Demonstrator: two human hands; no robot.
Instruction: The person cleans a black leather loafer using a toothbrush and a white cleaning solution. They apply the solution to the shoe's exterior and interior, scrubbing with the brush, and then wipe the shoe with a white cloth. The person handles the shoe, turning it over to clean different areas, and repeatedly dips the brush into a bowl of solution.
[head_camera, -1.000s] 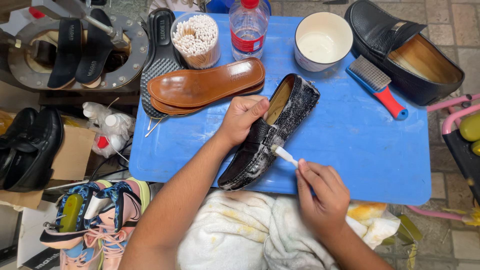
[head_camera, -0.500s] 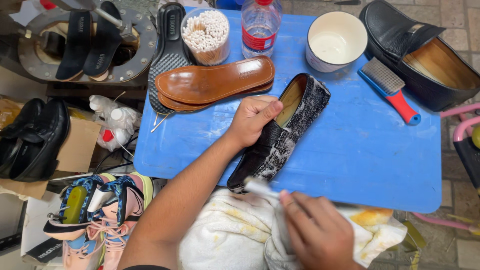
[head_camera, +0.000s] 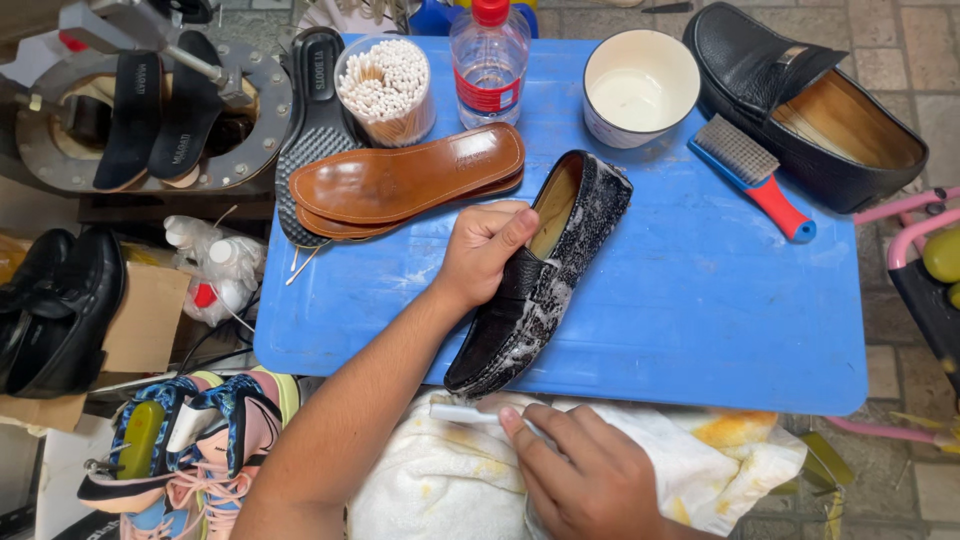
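Centre of frame: black loafer (head_camera: 540, 275), wet with white foam along its side, lies diagonally on the blue tabletop (head_camera: 700, 300), toe toward the lower edge, heel toward upper right. Left hand (head_camera: 482, 250) is closed around the shoe's collar, thumb hooked inside the opening, pinning it in place.

Lower centre: right hand (head_camera: 580, 470) is curled around a small white-handled brush (head_camera: 465, 412); the brush lies just below the shoe's toe, over a white towel (head_camera: 440, 470) stained yellow. Bristle end cannot be made out.

Step in hand, as judged: foam scrubbing of the upper, brush now at or just off the toe end. Next move would call for the left hand's firm hold, and for bringing the bristles back onto the foamed leather at a shallow angle.

Upper part of frame: white bowl (head_camera: 640, 88) of pale liquid, clear water bottle (head_camera: 489, 60) with red cap, tub of cotton swabs (head_camera: 386, 85), brown leather insoles (head_camera: 405, 180) stacked, blue-and-red brush (head_camera: 752, 172), second black loafer (head_camera: 810, 100) at upper right. Lower left, off the tabletop: colourful sneakers (head_camera: 190, 440).
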